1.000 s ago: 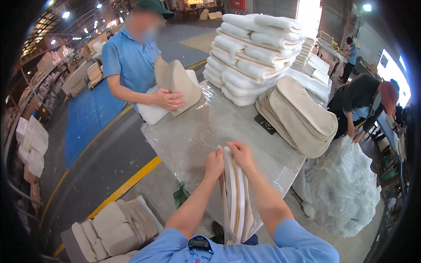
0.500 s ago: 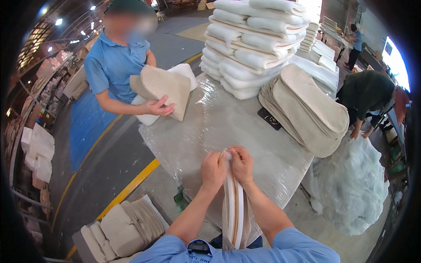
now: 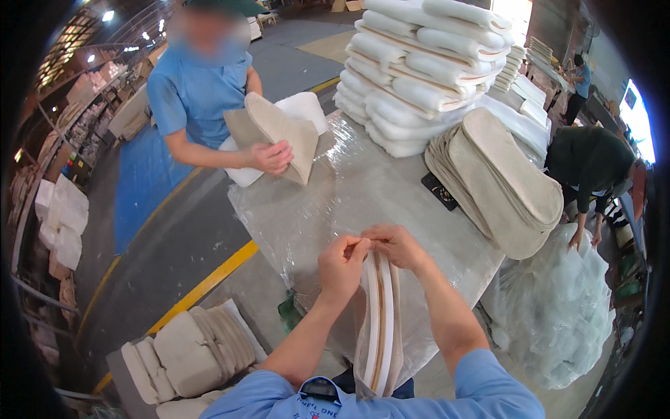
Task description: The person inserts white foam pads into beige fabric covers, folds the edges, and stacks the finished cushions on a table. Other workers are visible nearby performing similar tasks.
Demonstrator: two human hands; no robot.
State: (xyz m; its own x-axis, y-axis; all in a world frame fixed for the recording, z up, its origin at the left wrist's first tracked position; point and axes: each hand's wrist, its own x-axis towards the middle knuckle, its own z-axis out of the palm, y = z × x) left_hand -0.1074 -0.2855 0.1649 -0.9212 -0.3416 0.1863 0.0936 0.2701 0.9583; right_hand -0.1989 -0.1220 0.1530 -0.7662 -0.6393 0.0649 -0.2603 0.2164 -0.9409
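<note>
A long beige cushion cover (image 3: 394,335) with white padding and a brown strip along its open edge runs from the table edge towards my body. At its far end, my left hand (image 3: 340,269) is closed in a pinch. My right hand (image 3: 396,246) is closed over the same end, its fingertips meeting those of the left. What exactly lies between the fingertips is hidden. Beneath both hands is the table (image 3: 307,216), wrapped in clear plastic film.
Across the table a co-worker's hand (image 3: 272,158) holds a folded beige cover (image 3: 293,136). White padding (image 3: 419,63) is piled at the back. Beige covers (image 3: 502,181) and a dark flat object (image 3: 438,190) lie on the right. Another person handles a plastic bag (image 3: 551,314). Folded beige pieces (image 3: 188,353) sit lower left.
My hands have shifted slightly at the cover's end, the right one now reaching more over the top. The co-worker's hand has moved a little on the folded cover.
</note>
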